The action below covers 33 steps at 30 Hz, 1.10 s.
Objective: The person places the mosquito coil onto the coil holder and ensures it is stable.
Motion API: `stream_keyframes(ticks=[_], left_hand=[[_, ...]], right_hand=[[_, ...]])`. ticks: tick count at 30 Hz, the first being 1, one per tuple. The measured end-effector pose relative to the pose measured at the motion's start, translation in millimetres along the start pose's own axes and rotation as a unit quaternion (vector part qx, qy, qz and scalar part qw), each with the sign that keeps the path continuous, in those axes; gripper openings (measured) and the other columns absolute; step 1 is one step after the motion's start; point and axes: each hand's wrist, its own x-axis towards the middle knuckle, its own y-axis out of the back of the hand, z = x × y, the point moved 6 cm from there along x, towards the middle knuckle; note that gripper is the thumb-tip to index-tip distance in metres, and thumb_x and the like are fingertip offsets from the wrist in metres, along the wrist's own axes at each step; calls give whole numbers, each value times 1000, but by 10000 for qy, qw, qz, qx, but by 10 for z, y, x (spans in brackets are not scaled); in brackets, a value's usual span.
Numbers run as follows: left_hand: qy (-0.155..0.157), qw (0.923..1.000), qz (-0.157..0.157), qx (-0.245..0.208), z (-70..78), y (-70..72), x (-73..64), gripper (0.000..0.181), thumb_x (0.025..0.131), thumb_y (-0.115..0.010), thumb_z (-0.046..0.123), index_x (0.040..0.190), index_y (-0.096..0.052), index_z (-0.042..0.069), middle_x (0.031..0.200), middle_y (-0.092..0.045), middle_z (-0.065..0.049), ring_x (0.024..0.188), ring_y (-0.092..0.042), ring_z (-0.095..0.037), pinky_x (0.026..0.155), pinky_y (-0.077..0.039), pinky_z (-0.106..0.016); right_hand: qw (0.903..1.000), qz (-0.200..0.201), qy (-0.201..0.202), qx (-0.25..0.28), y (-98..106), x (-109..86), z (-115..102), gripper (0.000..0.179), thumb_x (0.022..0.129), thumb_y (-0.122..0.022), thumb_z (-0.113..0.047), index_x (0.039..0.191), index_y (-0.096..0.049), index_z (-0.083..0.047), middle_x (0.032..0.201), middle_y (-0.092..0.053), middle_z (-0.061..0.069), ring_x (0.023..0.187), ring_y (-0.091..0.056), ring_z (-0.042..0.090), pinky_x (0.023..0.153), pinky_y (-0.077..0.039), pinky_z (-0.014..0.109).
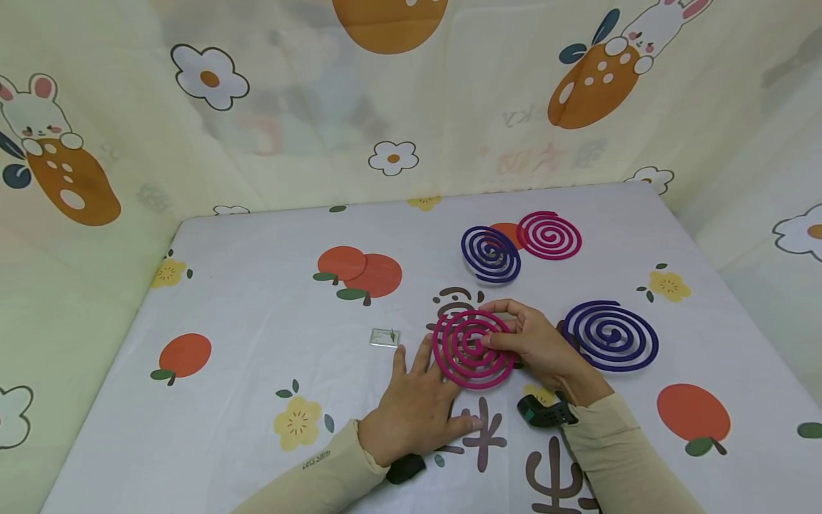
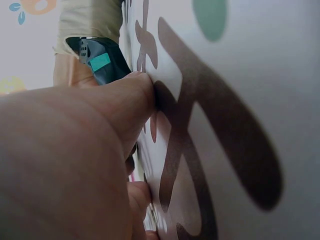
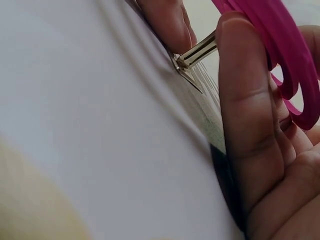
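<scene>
Held coil: 1, pink, raised over a metal stand.
Right hand: pinching that coil.
Left hand: spread on the table, gripping nothing visible, 1 fingertip at the stand's base.
Spares: 2 blue coils, 1 pink coil, 1 small stand.
Risk: off-centre pressure might snap the coil or tip its stand.
</scene>
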Motion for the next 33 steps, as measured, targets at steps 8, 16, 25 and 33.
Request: stream_keyframes(ticks=[8,16,25,33], left_hand=[[-25,10000,-24,-24,4,-5,2,87,96,-49,75,167,-23,32,175,-17,-6,158,-13,-44,116,-22,-75],[-25,10000,-92,-14,4,-11,7,86,96,-48,75,167,-24,32,175,-18,-6,159,-12,-44,116,-22,-75],[42,9999,-152,14,8,-12,4,86,97,-47,75,167,-25,32,175,-18,-6,159,-11,-44,117,-21,-74],[14,9999,-147,26,9,-14,5,86,97,-47,75,167,-24,32,175,-16,-6,159,-11,-44,117,-20,-74]], right_hand=[[10000,-8,-2,-47,-5,3,-3,56,96,-72,-1,144,-43,1,94,-77,9,86,-77,16,78,-63,31],[9999,-40,-10,-109,-5,-1,-3,56,96,-72,-1,144,-43,2,94,-77,10,85,-77,17,77,-63,32],[9998,-112,59,-161,-11,8,0,56,95,-71,-1,144,-43,3,90,-76,9,82,-76,15,74,-63,31],[9997,-92,122,-164,-9,1,-9,56,97,-70,-1,144,-41,4,89,-76,8,81,-76,13,73,-62,30]])
